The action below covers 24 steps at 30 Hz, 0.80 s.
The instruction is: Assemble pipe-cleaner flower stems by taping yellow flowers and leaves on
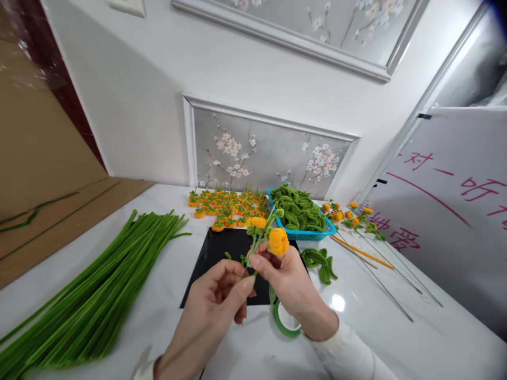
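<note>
Both hands meet over a black mat (202, 264) and pinch the thin green stem of a handmade fuzzy flower stalk. An orange pumpkin-shaped bloom (279, 241) and a smaller orange one (259, 222) sit on the stalk, with small green bits around them. My left hand (217, 301) is closed on the lower stem. Higher up, my right hand (287, 277) grips the stem just under the larger bloom. A roll of green floral tape (287, 324) lies below my right wrist, and a strip of it rises toward my right hand.
A thick bundle of green pipe cleaners (99, 290) lies at left. Behind the mat are rows of orange pieces (217, 226) and a blue basket (307, 236) of green leaves. Loose leaves (325, 272) lie right of the mat; flower stalks (388, 285) lie farther right.
</note>
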Tool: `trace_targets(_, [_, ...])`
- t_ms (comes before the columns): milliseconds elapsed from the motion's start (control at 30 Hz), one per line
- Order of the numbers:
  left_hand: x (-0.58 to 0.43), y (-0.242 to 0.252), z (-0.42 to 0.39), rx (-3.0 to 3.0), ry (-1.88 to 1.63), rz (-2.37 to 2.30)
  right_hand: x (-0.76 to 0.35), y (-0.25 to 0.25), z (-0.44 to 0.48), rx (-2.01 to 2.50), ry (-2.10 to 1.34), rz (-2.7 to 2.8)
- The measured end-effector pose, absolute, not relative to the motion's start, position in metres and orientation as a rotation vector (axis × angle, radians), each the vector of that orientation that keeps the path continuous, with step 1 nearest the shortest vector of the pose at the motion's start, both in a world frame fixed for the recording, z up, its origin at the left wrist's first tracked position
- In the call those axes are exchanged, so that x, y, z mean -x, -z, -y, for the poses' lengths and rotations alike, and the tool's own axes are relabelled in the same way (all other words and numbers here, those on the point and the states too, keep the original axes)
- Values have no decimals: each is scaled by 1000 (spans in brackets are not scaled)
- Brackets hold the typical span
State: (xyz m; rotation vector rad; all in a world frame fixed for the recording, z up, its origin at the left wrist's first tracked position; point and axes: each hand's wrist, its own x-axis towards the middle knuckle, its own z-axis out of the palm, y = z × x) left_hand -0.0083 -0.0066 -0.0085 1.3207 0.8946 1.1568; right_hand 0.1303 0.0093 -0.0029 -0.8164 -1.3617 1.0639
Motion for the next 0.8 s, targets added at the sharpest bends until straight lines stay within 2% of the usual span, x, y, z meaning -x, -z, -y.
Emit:
trace_targets(200, [7,8,11,-1343,-1170,-893,-132,-2,-7,837,-1072,1351])
trace_targets(467, [4,3,17,-947,-1090,-694,-125,2,-7,708,-1274,1241])
trace_targets(800, [8,4,10,-693,-903,-415,-123,-3,-4,652,-1244,1292])
